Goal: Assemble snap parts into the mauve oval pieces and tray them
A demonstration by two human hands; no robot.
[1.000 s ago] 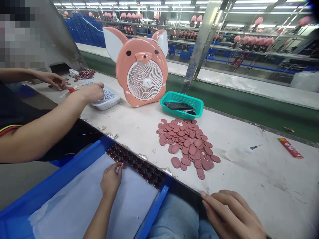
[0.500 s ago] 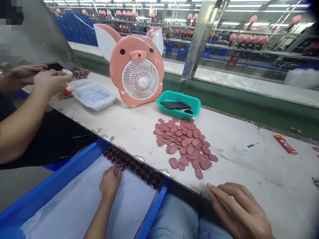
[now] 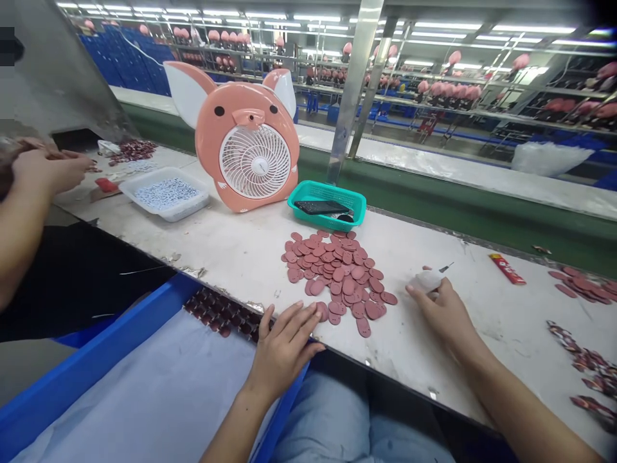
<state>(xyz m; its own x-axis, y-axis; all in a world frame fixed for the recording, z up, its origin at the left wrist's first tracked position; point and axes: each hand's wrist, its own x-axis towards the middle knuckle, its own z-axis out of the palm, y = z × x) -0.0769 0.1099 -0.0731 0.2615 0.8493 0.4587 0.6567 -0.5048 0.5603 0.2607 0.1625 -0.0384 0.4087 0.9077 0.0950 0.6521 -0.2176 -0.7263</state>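
Note:
My left hand point(image 3: 284, 350) is over the table's front edge, fingers spread, its fingertips at a reddish oval piece point(image 3: 321, 312) on the near side of the pile of reddish oval pieces point(image 3: 337, 267). To the right of the pile, my right hand point(image 3: 441, 308) has its fingers around a small translucent white bottle point(image 3: 426, 281) with a thin needle tip pointing up and right. Dark reddish pieces in rows point(image 3: 212, 313) lie on white sheeting point(image 3: 144, 386) in the blue bin point(image 3: 72, 360) below the table edge.
A pink pig-shaped fan point(image 3: 250, 148) stands behind the pile, beside a teal basket point(image 3: 328, 218) holding a dark phone. Left are a white tray point(image 3: 166, 209) of small pieces and another person's hands point(image 3: 48, 167). A red tube point(image 3: 507, 269) and more reddish pieces point(image 3: 585, 284) lie right.
My left hand has moved from the rows in the bin up to the pile's near edge. My right hand has reached forward and taken hold of the bottle. The view has shifted right.

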